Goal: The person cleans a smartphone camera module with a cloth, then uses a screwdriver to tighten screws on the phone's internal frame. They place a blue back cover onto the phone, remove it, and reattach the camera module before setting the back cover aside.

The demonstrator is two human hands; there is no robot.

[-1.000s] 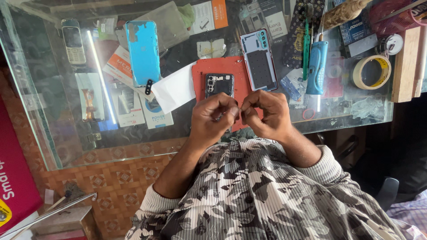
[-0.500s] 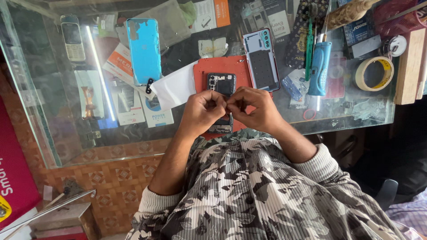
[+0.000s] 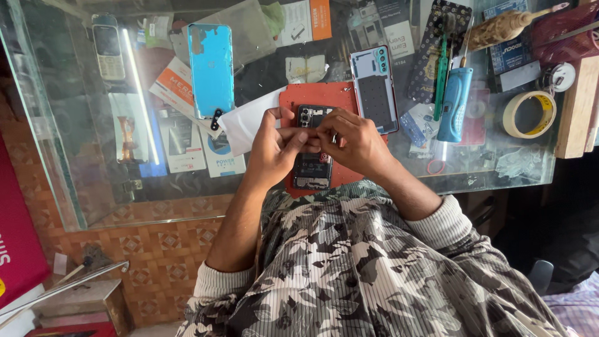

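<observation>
An opened phone [image 3: 310,171] with its back off and its dark insides showing lies on a red mat [image 3: 292,100] on the glass counter. My left hand [image 3: 271,153] rests on the phone's left side, with the fingers laid across its upper half. My right hand [image 3: 357,142] comes in from the right, and its bent fingertips meet the left fingers over the phone's top. They pinch a small piece there that is too small to make out. Both hands hide the phone's middle.
A blue back cover [image 3: 211,68] and a white sheet [image 3: 246,122] lie left of the mat. A pale phone frame [image 3: 374,87] lies on the mat's right side. Further right are a green tool [image 3: 442,72], a blue tool [image 3: 454,105], a tape roll [image 3: 529,114] and a wooden block [image 3: 577,106]. A keypad phone [image 3: 109,47] sits at the far left.
Both hands have moved away from my chest and out over the mat, down onto the opened phone. They were pinched together near my body before.
</observation>
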